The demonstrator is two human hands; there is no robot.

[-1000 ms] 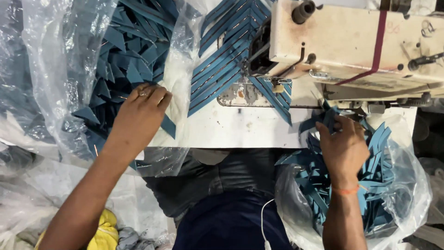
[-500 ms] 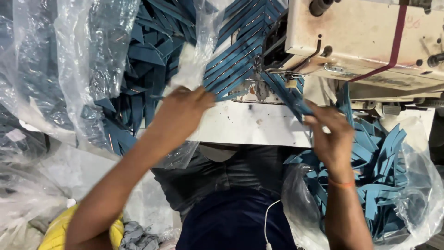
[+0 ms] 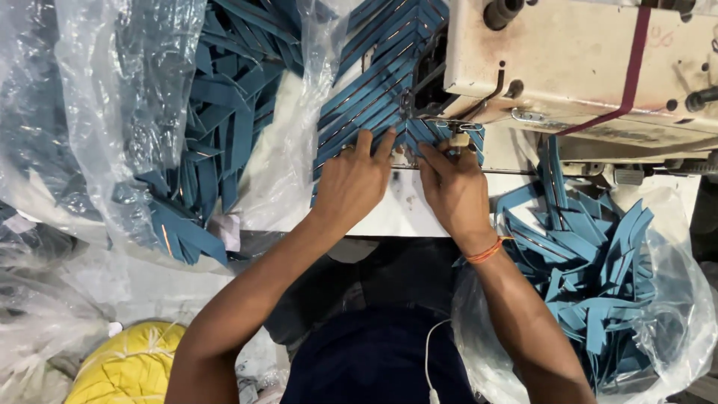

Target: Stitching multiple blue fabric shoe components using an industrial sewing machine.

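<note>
Both of my hands rest side by side on the white machine table [image 3: 404, 213], right in front of the needle of a cream sewing machine [image 3: 583, 67]. My left hand [image 3: 355, 183] presses flat on a blue denim strip [image 3: 415, 135] under the needle. My right hand [image 3: 452, 187], with an orange thread band at the wrist, pinches the same strip from the right. A chain of stitched blue strips [image 3: 374, 82] fans away behind the needle.
A clear plastic bag of blue strips [image 3: 217, 127] lies at the left. Another open bag of blue strips [image 3: 591, 277] sits at the right, below the machine. A yellow bundle [image 3: 123, 366] lies at the lower left. More crumpled plastic [image 3: 45, 299] surrounds it.
My left hand has come from the left bag to the needle. My right hand has lifted from the right bag with a strip, and both now hold it at the needle.
</note>
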